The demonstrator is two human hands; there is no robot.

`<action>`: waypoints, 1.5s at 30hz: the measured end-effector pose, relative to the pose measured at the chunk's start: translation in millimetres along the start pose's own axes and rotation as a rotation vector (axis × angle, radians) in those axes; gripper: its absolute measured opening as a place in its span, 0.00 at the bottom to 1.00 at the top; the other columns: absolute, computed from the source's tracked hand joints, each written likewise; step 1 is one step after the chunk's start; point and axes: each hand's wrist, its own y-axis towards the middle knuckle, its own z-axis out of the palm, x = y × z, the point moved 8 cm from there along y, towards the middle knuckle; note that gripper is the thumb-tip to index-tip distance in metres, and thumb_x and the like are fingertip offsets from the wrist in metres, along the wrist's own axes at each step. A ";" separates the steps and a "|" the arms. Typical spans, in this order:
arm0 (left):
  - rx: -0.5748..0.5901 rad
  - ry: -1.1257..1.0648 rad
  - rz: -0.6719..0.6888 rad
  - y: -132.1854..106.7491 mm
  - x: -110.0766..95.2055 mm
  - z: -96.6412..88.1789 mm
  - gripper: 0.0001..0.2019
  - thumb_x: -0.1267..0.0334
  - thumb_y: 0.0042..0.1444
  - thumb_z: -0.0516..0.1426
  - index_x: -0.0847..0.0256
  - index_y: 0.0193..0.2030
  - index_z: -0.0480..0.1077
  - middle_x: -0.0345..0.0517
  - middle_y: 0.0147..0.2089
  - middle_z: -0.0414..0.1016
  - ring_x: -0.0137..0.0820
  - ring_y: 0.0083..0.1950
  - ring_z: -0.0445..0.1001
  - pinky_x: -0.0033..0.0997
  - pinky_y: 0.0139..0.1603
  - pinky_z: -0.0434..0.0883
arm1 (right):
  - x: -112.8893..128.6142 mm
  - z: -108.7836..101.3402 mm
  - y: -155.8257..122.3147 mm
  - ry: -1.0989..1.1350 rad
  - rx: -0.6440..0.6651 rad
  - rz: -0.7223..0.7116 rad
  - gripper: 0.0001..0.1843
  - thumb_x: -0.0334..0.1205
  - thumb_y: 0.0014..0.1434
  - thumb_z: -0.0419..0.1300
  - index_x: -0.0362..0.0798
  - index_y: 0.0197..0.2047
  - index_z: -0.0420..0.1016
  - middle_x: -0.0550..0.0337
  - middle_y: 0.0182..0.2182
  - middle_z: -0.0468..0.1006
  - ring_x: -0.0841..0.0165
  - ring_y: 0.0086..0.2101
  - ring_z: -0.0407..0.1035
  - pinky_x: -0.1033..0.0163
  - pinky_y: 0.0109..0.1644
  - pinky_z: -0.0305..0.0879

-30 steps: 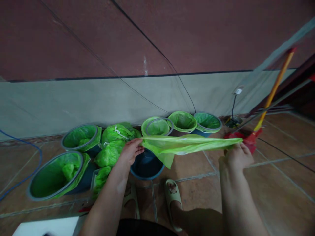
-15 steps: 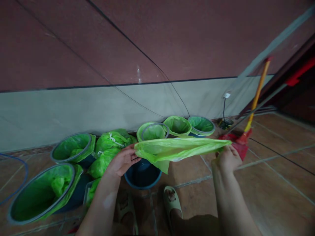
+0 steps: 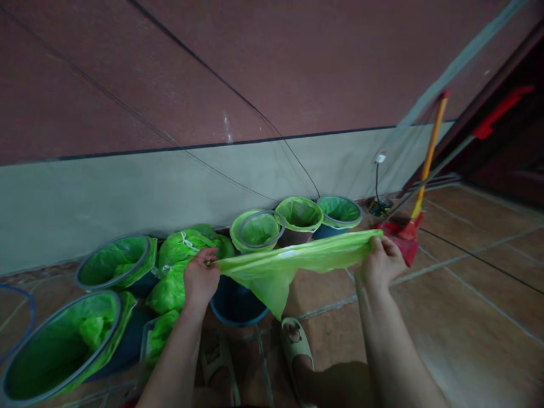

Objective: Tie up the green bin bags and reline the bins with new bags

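Note:
A thin green plastic bag is stretched sideways between my two hands, its lower part hanging in a point. My left hand pinches one end of it. At the other end my right hand is closed on the bag's edge. Below the bag, partly covered by it, a blue bucket stands on the floor with no liner showing at its rim. Just behind are a green-lined bin with a loose grey ring on top and another green-lined bin.
Two large lined bins stand at the left. Tied green bags lie beside them. A third lined bin stands by the wall. A red dustpan and a yellow-handled broom are at the right. Sandals show below.
My left hand has closed on its end of the bag and moved slightly left. The bag is pulled tauter along its top edge, and its lower part hangs further down.

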 end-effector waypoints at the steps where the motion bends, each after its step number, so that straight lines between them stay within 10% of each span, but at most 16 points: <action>1: -0.016 0.001 -0.007 0.5 0.3 -2.4 0.17 0.77 0.36 0.58 0.57 0.33 0.77 0.38 0.28 0.75 0.29 0.26 0.69 0.26 0.28 0.64 | 4.7 1.3 -2.2 -0.008 -0.001 -0.020 0.12 0.42 0.42 0.63 0.43 0.30 0.73 0.64 0.26 0.72 0.72 0.27 0.66 0.62 0.36 0.68; 8: 0.111 -0.498 -0.457 -4.5 19.4 10.0 0.16 0.75 0.36 0.54 0.64 0.34 0.74 0.42 0.31 0.78 0.21 0.19 0.65 0.23 0.23 0.67 | 9.4 7.7 -9.8 -0.023 0.048 0.010 0.12 0.42 0.42 0.61 0.44 0.29 0.72 0.64 0.26 0.71 0.72 0.26 0.64 0.62 0.36 0.67; 12: 0.080 -0.589 -0.366 -1.7 10.0 8.0 0.12 0.73 0.39 0.56 0.65 0.33 0.73 0.41 0.26 0.76 0.21 0.20 0.67 0.25 0.28 0.71 | 18.3 5.4 -7.3 -0.205 0.081 -0.072 0.14 0.42 0.47 0.58 0.42 0.35 0.74 0.57 0.30 0.73 0.65 0.32 0.69 0.56 0.42 0.68; 15: 0.105 -0.659 -0.281 -2.6 -0.3 10.9 0.12 0.71 0.40 0.58 0.65 0.35 0.73 0.41 0.26 0.76 0.26 0.27 0.74 0.27 0.34 0.73 | 60.5 15.6 -27.8 -0.540 0.180 -0.420 0.25 0.39 0.49 0.56 0.41 0.51 0.71 0.45 0.48 0.74 0.55 0.51 0.67 0.46 0.57 0.60; 21: 0.239 -0.714 -0.225 -12.5 -18.1 29.0 0.15 0.70 0.40 0.58 0.65 0.39 0.73 0.42 0.29 0.76 0.28 0.31 0.76 0.32 0.43 0.73 | 81.6 73.9 -170.7 -0.707 1.213 -0.857 0.41 0.47 0.52 0.59 0.48 0.68 0.54 0.47 0.65 0.58 0.54 0.65 0.50 0.41 0.67 0.42; 24: 0.316 -0.701 -0.206 -19.4 -24.4 38.5 0.17 0.70 0.40 0.58 0.64 0.41 0.73 0.42 0.30 0.76 0.28 0.32 0.76 0.34 0.45 0.73 | 57.2 80.7 -213.5 -0.817 1.432 -0.846 0.45 0.47 0.51 0.62 0.47 0.69 0.51 0.47 0.65 0.60 0.53 0.66 0.45 0.39 0.68 0.34; 29: 0.366 -0.684 -0.165 -23.3 -28.6 41.7 0.18 0.71 0.39 0.59 0.62 0.41 0.74 0.41 0.32 0.77 0.29 0.34 0.76 0.35 0.47 0.72 | 10.3 83.5 -213.3 -1.155 1.486 -0.697 0.21 0.32 0.57 0.52 0.45 0.53 0.73 0.46 0.48 0.78 0.54 0.54 0.66 0.38 0.65 0.38; 35: 0.279 -0.624 -0.101 -16.7 -26.3 32.2 0.18 0.71 0.37 0.61 0.61 0.39 0.73 0.39 0.32 0.77 0.30 0.35 0.77 0.34 0.48 0.72 | 7.5 85.3 -186.6 -1.200 1.370 -0.554 0.18 0.30 0.60 0.47 0.46 0.47 0.75 0.49 0.43 0.80 0.59 0.44 0.73 0.50 0.59 0.53; 45: 0.414 -0.744 -0.177 -28.3 -36.7 44.0 0.17 0.72 0.41 0.59 0.62 0.42 0.75 0.40 0.32 0.77 0.27 0.33 0.76 0.31 0.46 0.72 | 12.5 83.1 -228.7 -1.065 1.401 -0.603 0.48 0.52 0.51 0.63 0.43 0.69 0.49 0.42 0.60 0.65 0.49 0.57 0.60 0.43 0.61 0.51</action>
